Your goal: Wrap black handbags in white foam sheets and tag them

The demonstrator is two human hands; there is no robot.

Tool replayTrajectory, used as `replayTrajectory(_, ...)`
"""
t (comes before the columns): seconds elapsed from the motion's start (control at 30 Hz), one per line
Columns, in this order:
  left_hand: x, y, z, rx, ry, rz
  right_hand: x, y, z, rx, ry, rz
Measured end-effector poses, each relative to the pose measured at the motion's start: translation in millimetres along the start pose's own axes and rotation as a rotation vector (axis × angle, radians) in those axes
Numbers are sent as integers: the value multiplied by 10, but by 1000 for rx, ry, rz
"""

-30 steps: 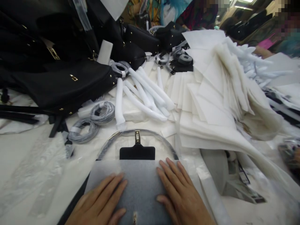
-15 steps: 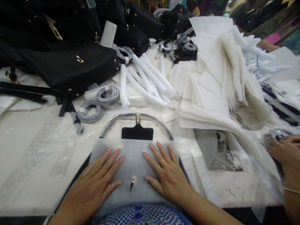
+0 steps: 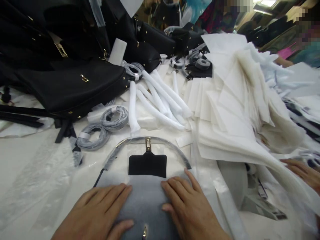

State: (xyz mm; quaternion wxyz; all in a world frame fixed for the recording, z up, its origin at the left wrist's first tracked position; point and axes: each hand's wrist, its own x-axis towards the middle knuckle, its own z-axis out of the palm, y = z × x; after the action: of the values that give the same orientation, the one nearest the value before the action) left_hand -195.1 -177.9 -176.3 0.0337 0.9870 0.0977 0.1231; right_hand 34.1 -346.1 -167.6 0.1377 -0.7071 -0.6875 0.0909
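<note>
My left hand (image 3: 97, 210) lies flat on the left side of a thin translucent white sheet (image 3: 143, 200), fingers stretched and close together. On its right side rests my right hand (image 3: 188, 203), fingers extended, the little finger spread outward. The sheet covers the front of a black handbag; dark material shows through it. A gold lock piece (image 3: 144, 232) pokes through the sheet low between my hands. Beyond the sheet's top edge, a black flap (image 3: 147, 165) with a gold clasp plate (image 3: 148, 144) lies on the table, inside the arc of a plastic-wrapped handle (image 3: 171, 146).
Black handbags (image 3: 82, 86) are piled at the back left. Coiled wrapped straps (image 3: 92, 136) and white padded tubes (image 3: 160, 116) lie ahead. To the right are stacked white sheets (image 3: 225, 146), a grey tape dispenser (image 3: 235, 183) and a co-worker's hand (image 3: 305, 173).
The view has tilted up, so the table's contents sit lower in the picture. Both hands remain flat on the sheet, with their fingertips now closer to its top edge.
</note>
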Motion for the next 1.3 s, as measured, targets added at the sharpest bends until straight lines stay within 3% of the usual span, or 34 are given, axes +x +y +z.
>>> replayTrajectory(0.17, 268, -95, 1, -131, 30, -26, 110, 51, -78, 39, -17, 31)
replayTrajectory(0.27, 159, -139, 7, -164, 68, -5, 135, 47, -208, 89, -7, 6)
replayTrajectory(0.47, -31, -180, -33, -353, -56, -33, 147, 59, -385, 130, -16, -135)
replayTrajectory(0.67, 139, -221, 129, -334, -56, -107, 304, 145, -132, 71, -192, 12)
replayTrajectory(0.8, 155, -211, 158, -324, -74, -102, 366, 182, 30, 45, -237, 85)
replayTrajectory(0.93, 180, -144, 167, -186, -135, -28, 327, 165, 138, -5, -156, 71)
replayTrajectory(1.1, 250, 17, 166, 67, 37, 64, 261, 131, 235, 65, -32, 38)
replayTrajectory(1.3, 62, 188, 50, 56, 41, 30, 85, 107, 218, 132, 33, -47)
